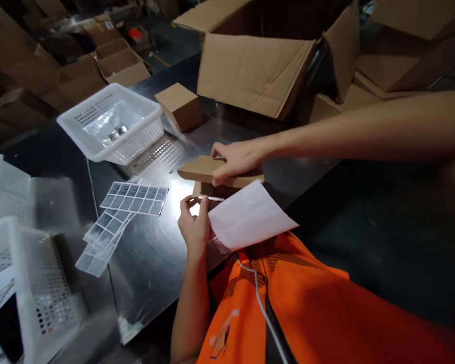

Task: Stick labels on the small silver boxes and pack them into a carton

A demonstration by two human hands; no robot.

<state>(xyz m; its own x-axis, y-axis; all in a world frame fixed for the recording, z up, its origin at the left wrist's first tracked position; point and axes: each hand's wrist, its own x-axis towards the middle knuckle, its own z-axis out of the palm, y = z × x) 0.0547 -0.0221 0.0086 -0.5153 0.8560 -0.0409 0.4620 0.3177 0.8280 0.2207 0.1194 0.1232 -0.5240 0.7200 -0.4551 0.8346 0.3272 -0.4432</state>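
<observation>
My right hand [238, 159] reaches across and grips a brown cardboard box [197, 169], its thumb at the near edge and its fingers over the top. My left hand [195, 222] is closed in a pinch around a thin, silvery, pen-like object [214, 199], whose exact kind I cannot make out. A white sheet or flat bag [252, 217] lies against the left hand, tilted in front of my orange vest [307, 298]. Whether the left fingers hold this too is hidden. Left of that hand, sticker sheets with dark rectangular labels [136, 198] overlap on the metal table [147, 263].
A white perforated basket [136, 136] holding small shiny pieces stands beyond the sheets, beside a small closed carton [178, 103]. A large open carton [254, 71] stands at the back. More white baskets [41, 283] are at the left. A grey cable [260, 298] hangs over my vest.
</observation>
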